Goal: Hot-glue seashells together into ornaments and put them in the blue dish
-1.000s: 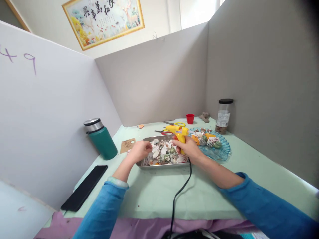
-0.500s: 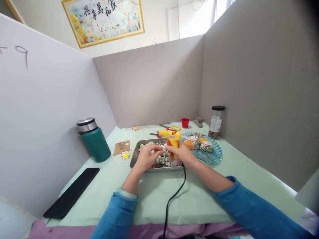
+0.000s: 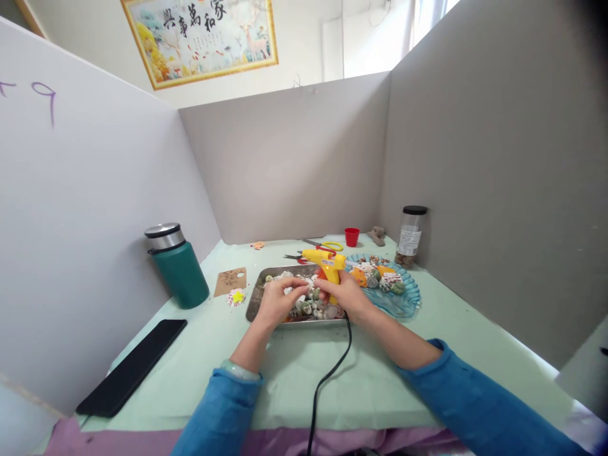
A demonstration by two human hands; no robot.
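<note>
Head view: a mint-green table (image 3: 380, 373) walled by grey partitions (image 3: 294, 164) on three sides, with open surface between the front edge and a steel tray (image 3: 253, 304) at the middle. The tray is rectangular and heaped with small white, green and speckled shells (image 3: 316, 307). Just to its right lies a blue scalloped glass dish (image 3: 403, 301) with more shells. A green flask (image 3: 178, 266) stands well to the left, a black phone (image 3: 128, 367) near the left front edge.

The yellow glue gun (image 3: 325, 261) is held over the tray, nozzle pointing left, its black cord (image 3: 327, 380) trailing toward the front edge. The right hand (image 3: 346, 294) is clenched around its handle. The left hand (image 3: 278, 301) hovers over the tray's left half, fingertips pinched together at something too small to make out, just beside the right hand's fingers. Both forearms reach forward in blue sleeves (image 3: 475, 405).
</note>
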